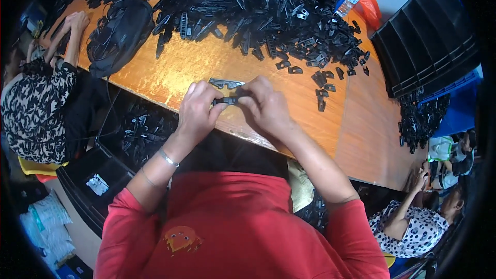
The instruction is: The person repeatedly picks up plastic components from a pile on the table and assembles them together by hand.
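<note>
Between my two hands, just over the near part of the wooden table (243, 120), is a small black plastic part (226, 101). My left hand (199, 106) pinches its left end, fingers closed. The right end sits between the thumb and fingers of my right hand (267, 104), also closed. Right beyond my fingertips a longer black plastic piece (226, 83) lies on the table. Its right end is close to my right fingers. The details of the held part are partly hidden by my fingers.
A big heap of black plastic parts (274, 10) covers the far table, with loose ones at its right. A black bag (121, 36) lies left. Black trays (423, 31) stand right. Co-workers sit at left (39, 108) and right (413, 227). Below the table edge is a bin of parts (144, 134).
</note>
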### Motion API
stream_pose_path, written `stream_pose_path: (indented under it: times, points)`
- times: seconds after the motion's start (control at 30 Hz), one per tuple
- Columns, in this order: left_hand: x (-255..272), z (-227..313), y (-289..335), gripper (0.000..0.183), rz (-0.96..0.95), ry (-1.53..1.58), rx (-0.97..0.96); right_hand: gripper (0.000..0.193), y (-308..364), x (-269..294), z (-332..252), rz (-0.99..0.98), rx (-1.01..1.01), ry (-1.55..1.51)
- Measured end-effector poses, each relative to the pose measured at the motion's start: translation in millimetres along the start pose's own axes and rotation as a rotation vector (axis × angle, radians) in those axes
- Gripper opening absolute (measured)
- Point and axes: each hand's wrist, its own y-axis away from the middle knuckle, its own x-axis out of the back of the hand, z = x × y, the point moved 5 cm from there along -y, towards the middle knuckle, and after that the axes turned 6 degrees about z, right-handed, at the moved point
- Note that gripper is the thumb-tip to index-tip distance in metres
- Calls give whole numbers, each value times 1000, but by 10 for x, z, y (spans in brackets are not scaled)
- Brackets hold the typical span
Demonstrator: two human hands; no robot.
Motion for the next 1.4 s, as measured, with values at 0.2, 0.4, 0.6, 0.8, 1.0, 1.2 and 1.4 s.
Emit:
stream_pose_path:
  times: [0.2, 0.4, 0.6, 0.8, 1.0, 1.2, 1.4]
  points:
    - [7, -13, 14, 19, 41, -4, -11, 26, 3, 141, 9, -44, -34, 131]
    - [-4, -16, 29, 18, 20, -25, 7, 18, 34, 132, -45, -96, -7, 130]
    - [-29, -34, 29, 20, 44, -15, -9, 21, -14, 136, 14, -77, 6, 72]
    - [-36, -33, 33, 22, 51, -21, 4, 18, -70, 109, -27, -80, 21, 69]
    - [-72, 30, 13, 17, 93, 24, 8, 18, -107, -123, -168, -5, 279, 217]
    - [382, -27, 179, 26, -3, -88, 44, 20, 24, 193, -127, 3, 134, 145]
    - [1716, -741, 850, 36, 20, -74, 491, 30, 52, 979, 748, 182, -222, 404]
